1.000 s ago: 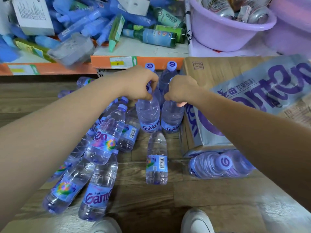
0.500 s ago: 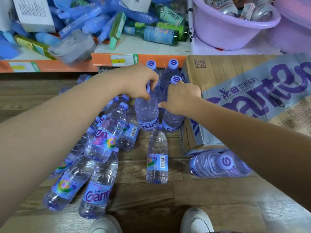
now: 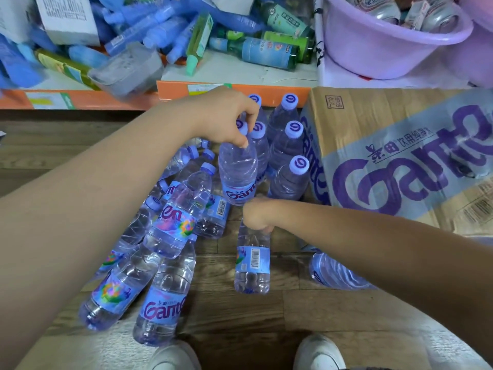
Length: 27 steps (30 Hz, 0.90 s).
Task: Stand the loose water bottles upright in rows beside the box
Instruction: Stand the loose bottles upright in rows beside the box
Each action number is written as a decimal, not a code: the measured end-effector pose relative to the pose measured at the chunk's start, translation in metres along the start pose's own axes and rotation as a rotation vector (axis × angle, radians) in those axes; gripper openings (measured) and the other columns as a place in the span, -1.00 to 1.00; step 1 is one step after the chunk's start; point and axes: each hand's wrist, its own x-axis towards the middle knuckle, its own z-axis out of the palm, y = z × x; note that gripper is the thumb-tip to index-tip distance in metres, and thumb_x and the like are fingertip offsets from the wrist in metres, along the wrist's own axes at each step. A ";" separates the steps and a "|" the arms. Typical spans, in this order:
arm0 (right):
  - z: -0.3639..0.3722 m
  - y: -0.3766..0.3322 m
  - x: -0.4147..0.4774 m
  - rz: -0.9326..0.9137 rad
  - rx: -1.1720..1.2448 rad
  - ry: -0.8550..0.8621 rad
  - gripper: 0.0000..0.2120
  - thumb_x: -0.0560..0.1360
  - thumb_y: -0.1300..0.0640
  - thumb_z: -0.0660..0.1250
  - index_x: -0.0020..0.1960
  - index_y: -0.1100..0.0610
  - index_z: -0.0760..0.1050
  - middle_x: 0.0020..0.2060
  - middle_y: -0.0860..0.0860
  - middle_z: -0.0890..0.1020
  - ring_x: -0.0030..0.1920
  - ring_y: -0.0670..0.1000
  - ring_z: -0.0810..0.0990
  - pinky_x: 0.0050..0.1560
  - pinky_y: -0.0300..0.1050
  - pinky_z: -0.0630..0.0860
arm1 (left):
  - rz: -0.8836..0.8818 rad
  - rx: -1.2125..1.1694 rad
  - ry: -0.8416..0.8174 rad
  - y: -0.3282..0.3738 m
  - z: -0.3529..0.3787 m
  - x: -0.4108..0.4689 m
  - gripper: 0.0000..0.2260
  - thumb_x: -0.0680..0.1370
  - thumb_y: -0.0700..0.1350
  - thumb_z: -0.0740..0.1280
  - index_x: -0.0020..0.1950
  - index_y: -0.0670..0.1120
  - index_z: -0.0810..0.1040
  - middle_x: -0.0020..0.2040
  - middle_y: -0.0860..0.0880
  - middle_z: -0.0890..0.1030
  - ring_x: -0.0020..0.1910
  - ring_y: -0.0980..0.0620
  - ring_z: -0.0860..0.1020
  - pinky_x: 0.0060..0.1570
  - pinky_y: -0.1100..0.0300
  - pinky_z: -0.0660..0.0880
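Observation:
Several clear water bottles with lilac caps stand upright (image 3: 286, 153) in rows against the left side of the cardboard box (image 3: 378, 145). My left hand (image 3: 226, 116) grips the neck of an upright bottle (image 3: 237, 174) at the front left of those rows. My right hand (image 3: 257, 214) is closed around the top of a bottle lying on the floor (image 3: 252, 263), its cap hidden under the hand. A heap of loose bottles (image 3: 170, 222) lies to the left. Another bottle (image 3: 333, 273) lies under my right forearm.
A low orange-edged shelf (image 3: 240, 86) with blue and green bottles and packets runs along the back. A lilac plastic basin (image 3: 386, 46) with cans sits above the box. My white shoes (image 3: 317, 353) are at the bottom edge on the wooden floor.
My right hand let go of the upright bottle beside the box and came down to the lying bottle in the middle. My left hand kept its bottle by the neck.

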 end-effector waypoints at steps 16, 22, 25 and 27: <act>0.002 0.010 0.009 0.051 0.250 -0.056 -0.49 0.38 -0.05 0.49 0.14 0.23 0.38 0.10 0.14 0.41 -0.30 0.05 0.56 -0.30 -0.15 0.59 | 0.039 0.038 0.148 -0.017 -0.003 -0.008 -0.80 0.43 -0.13 0.42 0.04 -0.06 0.57 -0.06 -0.05 0.43 -0.05 -0.01 0.40 0.02 0.13 0.38; 0.013 0.009 0.003 0.061 0.259 -0.361 -0.72 0.54 0.38 0.23 0.21 0.50 0.38 0.10 0.31 0.61 0.07 0.17 0.63 0.13 -0.09 0.57 | 0.065 0.070 0.121 -0.011 -0.002 -0.012 -0.81 0.45 -0.11 0.42 0.04 -0.06 0.56 -0.03 -0.01 0.41 -0.02 -0.01 0.42 0.01 0.18 0.36; 0.013 0.014 -0.007 -0.004 0.327 -0.328 -0.65 0.54 0.42 0.22 0.32 0.38 0.38 0.25 0.22 0.50 0.02 0.04 0.55 -0.07 -0.20 0.59 | 0.078 0.070 0.119 -0.007 -0.001 -0.013 -0.81 0.46 -0.10 0.41 0.05 -0.06 0.56 -0.01 -0.04 0.45 0.02 -0.04 0.44 0.08 0.10 0.40; 0.009 0.014 -0.021 -0.070 0.398 -0.327 -0.71 0.55 0.33 0.25 0.26 0.25 0.43 0.14 0.15 0.46 -0.17 -0.03 0.54 -0.25 -0.31 0.59 | 0.081 0.070 0.127 -0.002 0.000 -0.012 -0.81 0.46 -0.09 0.40 0.06 -0.06 0.56 -0.01 -0.05 0.45 0.01 -0.03 0.43 0.06 0.12 0.38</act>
